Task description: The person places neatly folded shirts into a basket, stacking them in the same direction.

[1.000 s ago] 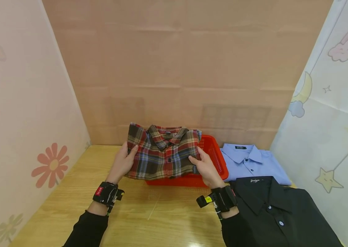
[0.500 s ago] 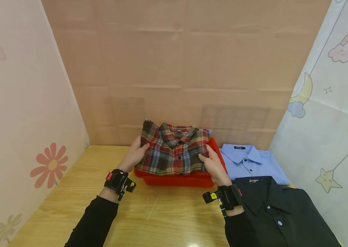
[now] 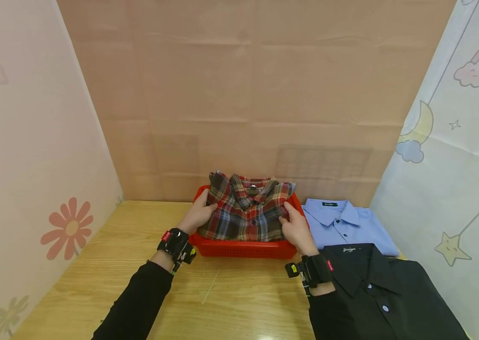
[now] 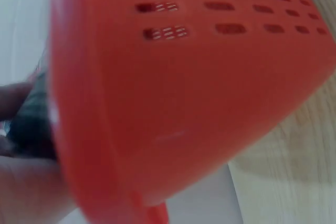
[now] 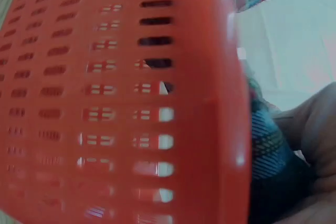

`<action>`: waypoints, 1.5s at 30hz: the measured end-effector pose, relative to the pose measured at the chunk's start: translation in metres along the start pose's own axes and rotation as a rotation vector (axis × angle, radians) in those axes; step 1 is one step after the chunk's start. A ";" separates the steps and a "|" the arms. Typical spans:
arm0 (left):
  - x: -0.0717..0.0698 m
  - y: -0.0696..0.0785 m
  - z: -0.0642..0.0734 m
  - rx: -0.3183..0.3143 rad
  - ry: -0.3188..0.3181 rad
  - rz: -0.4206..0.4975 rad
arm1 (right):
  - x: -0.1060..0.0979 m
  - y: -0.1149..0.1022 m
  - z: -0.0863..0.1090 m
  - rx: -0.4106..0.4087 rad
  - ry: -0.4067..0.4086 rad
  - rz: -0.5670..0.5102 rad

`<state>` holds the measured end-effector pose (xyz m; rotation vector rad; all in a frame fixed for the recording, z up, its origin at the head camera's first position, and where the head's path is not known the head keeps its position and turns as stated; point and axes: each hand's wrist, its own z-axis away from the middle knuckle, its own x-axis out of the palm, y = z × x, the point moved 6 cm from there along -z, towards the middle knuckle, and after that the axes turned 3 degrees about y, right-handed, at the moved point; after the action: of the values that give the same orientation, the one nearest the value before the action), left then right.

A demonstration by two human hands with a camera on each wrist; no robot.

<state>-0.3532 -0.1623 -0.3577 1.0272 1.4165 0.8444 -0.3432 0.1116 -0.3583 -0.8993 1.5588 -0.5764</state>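
A folded plaid shirt [image 3: 247, 215] in red, dark green and blue lies over the mouth of a red plastic basket [image 3: 243, 249], its collar toward the back wall. My left hand [image 3: 198, 213] pinches the shirt's left edge, thumb on top. At the opposite edge my right hand [image 3: 296, 229] grips the cloth the same way. The left wrist view has the basket's slotted wall [image 4: 184, 87] filling most of it, with dark cloth [image 4: 34, 121] between the fingers at the left. In the right wrist view, plaid cloth [image 5: 268, 150] shows between the fingers beyond the basket rim [image 5: 233, 103].
Right of the basket lies a folded light blue shirt [image 3: 347, 224]. A black shirt [image 3: 388, 288] is spread in front of it, close to my right forearm. The wooden table [image 3: 205, 302] meets a brown back wall [image 3: 239, 118] and printed side walls.
The plaid shirt has moved right and down, from in front of the basket's left part to over its mouth. Both hands travelled with it, still holding its edges.
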 end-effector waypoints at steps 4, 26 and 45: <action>0.006 -0.002 -0.001 -0.005 -0.021 -0.091 | 0.004 0.001 0.002 -0.022 -0.058 0.081; 0.025 -0.027 -0.002 -0.058 -0.122 -0.321 | 0.019 0.014 -0.002 -0.006 -0.091 0.263; 0.018 -0.022 -0.002 -0.150 -0.182 -0.493 | 0.015 0.010 -0.013 0.001 -0.203 0.431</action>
<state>-0.3578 -0.1537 -0.3841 0.5846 1.3468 0.4725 -0.3578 0.1036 -0.3722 -0.5743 1.5052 -0.1710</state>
